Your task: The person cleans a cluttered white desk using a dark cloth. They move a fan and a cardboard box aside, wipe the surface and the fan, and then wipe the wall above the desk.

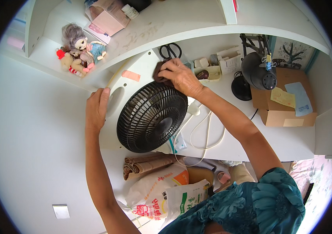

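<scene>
My left hand (97,106) grips the left edge of a white board (146,65) with an oval slot and a peach-coloured strip on it. In my right hand (180,74) is a bunched dark brown cloth (159,71), held against the board's upper right, just above the fan. A black electric fan (152,117) with a round wire grille stands in front of the board, between my forearms. The fan's base is mostly hidden behind the grille. Black-handled scissors (170,52) lie just beyond my right hand.
Overhead runs a white shelf (166,35) holding dolls (82,48) and a pink box (110,17). A black desk lamp (258,70) and cardboard box (283,102) stand right on the desk. A white cord (206,137) loops over the front edge. Plastic bags (157,190) sit below.
</scene>
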Motion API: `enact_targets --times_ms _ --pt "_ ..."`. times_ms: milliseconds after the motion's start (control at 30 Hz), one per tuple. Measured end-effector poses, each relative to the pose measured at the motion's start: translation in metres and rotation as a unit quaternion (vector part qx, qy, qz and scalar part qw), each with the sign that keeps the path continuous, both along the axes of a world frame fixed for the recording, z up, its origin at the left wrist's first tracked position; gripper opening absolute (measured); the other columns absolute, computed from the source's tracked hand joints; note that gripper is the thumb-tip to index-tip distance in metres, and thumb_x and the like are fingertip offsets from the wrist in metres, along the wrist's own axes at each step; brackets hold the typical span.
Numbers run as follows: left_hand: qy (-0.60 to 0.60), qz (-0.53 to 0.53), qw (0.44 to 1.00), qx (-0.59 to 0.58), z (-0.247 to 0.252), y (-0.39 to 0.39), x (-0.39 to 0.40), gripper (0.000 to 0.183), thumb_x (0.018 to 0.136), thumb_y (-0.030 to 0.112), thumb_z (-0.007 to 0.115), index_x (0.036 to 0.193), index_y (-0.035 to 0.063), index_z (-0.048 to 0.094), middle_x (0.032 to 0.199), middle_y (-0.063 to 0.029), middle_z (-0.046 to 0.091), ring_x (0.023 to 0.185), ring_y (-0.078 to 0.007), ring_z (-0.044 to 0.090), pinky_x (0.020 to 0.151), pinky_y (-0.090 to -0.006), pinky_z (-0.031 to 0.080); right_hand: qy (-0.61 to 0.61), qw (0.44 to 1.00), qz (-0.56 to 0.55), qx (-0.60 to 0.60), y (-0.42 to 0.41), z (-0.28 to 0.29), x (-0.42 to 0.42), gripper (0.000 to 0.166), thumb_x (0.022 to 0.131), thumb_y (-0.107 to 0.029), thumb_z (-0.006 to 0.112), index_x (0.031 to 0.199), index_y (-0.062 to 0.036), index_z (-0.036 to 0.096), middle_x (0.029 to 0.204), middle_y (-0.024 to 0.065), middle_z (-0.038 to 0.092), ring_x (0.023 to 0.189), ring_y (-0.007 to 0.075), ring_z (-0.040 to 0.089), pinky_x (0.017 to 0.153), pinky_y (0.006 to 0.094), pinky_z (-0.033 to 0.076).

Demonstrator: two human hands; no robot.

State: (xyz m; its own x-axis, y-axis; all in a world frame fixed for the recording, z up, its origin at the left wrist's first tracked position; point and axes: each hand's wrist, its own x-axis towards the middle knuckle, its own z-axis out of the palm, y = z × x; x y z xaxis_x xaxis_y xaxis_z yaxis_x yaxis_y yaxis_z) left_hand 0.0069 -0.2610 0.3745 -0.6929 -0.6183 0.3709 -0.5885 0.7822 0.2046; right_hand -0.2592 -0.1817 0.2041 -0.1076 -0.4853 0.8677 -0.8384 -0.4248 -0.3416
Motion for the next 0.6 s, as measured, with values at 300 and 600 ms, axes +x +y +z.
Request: enact_targets --times_ms 300,600 --pt "-0.009 0.038 0.999 0.028 -0.002 -0.008 0.008 0.056 0.103 0.046 0.042 0.099 -0.0059 0.061 0.089 -0.0251 0.062 0.083 -0.037 0.057 0.079 -0.0415 0.044 -0.239 0.962 0.066 0.114 -0.009 -0.071 -0.015 0.03 0.083 0.006 0.06 0.11 -0.0081 0.062 0.109 0.0127 0.063 0.103 0.0385 0.06 0.09 0.043 0.05" --pt "-0.021 0.081 0.995 0.062 0.002 0.005 0.001 0.063 0.102 0.052 0.039 0.11 -0.0054 0.064 0.101 -0.0177 0.068 0.096 -0.0263 0.059 0.091 -0.0361 0.043 -0.367 0.914 -0.061 0.163 -0.002 -0.199 0.031 0.027 0.089 0.002 0.054 0.114 -0.0081 0.057 0.114 0.0215 0.055 0.1 0.0449 0.058 0.087 0.0468 0.05"
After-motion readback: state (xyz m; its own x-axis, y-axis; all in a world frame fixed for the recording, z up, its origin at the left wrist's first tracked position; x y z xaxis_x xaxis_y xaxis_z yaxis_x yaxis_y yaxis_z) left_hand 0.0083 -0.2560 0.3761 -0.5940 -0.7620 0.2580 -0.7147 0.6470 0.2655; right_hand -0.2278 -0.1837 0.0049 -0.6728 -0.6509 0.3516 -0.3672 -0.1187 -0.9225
